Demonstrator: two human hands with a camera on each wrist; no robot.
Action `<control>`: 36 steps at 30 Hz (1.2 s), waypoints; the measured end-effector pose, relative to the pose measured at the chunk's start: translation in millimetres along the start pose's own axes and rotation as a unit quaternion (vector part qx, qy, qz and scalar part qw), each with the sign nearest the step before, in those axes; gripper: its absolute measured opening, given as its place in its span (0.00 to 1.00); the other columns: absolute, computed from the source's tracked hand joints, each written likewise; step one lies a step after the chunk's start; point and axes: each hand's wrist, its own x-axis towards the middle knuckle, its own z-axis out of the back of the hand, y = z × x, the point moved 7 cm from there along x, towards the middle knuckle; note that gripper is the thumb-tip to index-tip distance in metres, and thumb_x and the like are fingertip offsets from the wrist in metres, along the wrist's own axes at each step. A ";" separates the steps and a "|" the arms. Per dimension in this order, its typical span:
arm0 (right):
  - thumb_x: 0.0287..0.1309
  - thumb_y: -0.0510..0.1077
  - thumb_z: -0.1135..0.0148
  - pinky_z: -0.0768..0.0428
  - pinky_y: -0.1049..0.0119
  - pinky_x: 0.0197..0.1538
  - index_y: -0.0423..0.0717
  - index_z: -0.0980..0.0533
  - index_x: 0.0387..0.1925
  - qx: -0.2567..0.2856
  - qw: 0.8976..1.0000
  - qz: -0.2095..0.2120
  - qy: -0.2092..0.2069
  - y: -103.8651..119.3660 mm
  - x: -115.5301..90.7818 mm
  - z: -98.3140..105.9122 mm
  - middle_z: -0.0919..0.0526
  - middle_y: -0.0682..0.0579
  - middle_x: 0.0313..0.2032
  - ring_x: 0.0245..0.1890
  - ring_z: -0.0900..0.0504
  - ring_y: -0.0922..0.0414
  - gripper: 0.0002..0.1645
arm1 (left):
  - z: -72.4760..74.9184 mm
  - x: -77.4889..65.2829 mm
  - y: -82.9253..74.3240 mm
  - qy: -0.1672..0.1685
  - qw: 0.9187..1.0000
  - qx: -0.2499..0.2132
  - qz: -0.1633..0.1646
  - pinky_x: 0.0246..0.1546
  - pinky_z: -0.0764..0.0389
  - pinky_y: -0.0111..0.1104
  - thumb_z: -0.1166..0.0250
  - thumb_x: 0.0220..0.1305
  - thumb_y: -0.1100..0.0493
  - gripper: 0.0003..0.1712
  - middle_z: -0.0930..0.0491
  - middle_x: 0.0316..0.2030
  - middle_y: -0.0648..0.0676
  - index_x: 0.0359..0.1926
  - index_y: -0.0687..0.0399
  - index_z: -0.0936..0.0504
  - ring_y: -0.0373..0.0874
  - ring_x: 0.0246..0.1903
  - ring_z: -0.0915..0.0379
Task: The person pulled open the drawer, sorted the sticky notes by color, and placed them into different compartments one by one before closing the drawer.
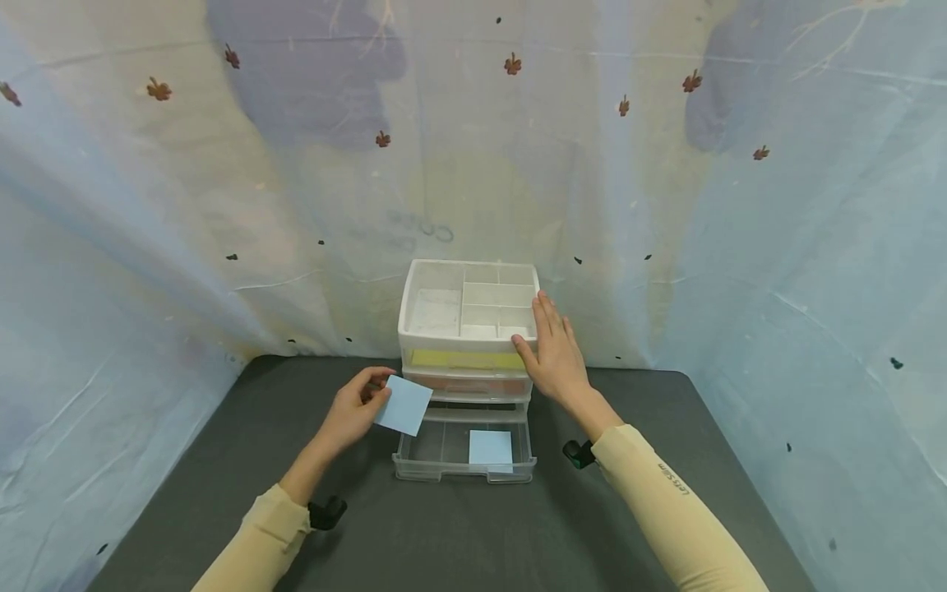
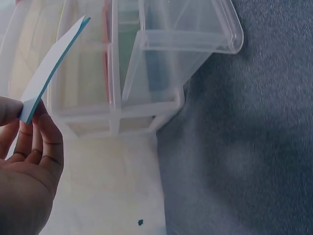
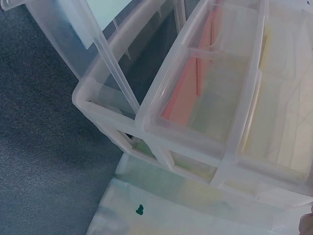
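Observation:
A small plastic drawer unit (image 1: 466, 339) with a compartmented white top stands on the dark table. Its clear bottom drawer (image 1: 436, 470) is pulled out toward me, and a light blue paper square (image 1: 490, 448) lies in its right half. My left hand (image 1: 355, 409) pinches a light blue pad of sticky notes (image 2: 54, 71) between thumb and fingers, over the drawer's left side. My right hand (image 1: 558, 353) rests with straight fingers along the unit's right top edge; only a sliver of it shows in the right wrist view.
Yellow paper (image 1: 466, 359) shows through the top drawer and reddish paper (image 3: 188, 93) through the middle one, both pushed in. A patterned cloth (image 1: 473, 181) hangs behind the dark table (image 1: 473, 534).

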 end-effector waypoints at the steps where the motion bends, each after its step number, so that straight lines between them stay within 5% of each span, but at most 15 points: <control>1: 0.80 0.61 0.54 0.54 0.41 0.81 0.40 0.57 0.84 0.002 1.000 -0.001 0.001 -0.1 0.0 0.0 0.59 0.47 0.84 0.82 0.55 0.44 0.48 | -2.4 0.6 -0.1 0.003 1.000 -0.001 -0.002 0.38 0.21 0.35 0.38 0.77 0.63 0.18 0.20 0.49 0.58 0.64 0.59 0.21 0.48 0.43 0.22; 23: 0.80 0.62 0.54 0.58 0.43 0.82 0.41 0.58 0.84 0.006 1.000 -0.009 0.010 -0.3 0.1 -0.4 0.60 0.49 0.84 0.83 0.58 0.47 0.48 | -61.5 1.3 1.1 0.115 0.993 -0.009 -0.023 0.34 0.18 0.34 0.37 0.75 0.66 0.17 0.22 0.51 0.59 0.61 0.59 0.24 0.41 0.37 0.20; 36: 0.80 0.62 0.55 0.56 0.42 0.82 0.42 0.58 0.84 0.002 1.000 -0.007 0.010 -1.1 0.7 -0.7 0.60 0.49 0.84 0.83 0.59 0.48 0.48 | -78.9 1.6 -5.9 0.167 0.978 0.094 -0.087 0.40 0.16 0.36 0.38 0.75 0.66 0.16 0.20 0.53 0.54 0.61 0.57 0.20 0.42 0.41 0.20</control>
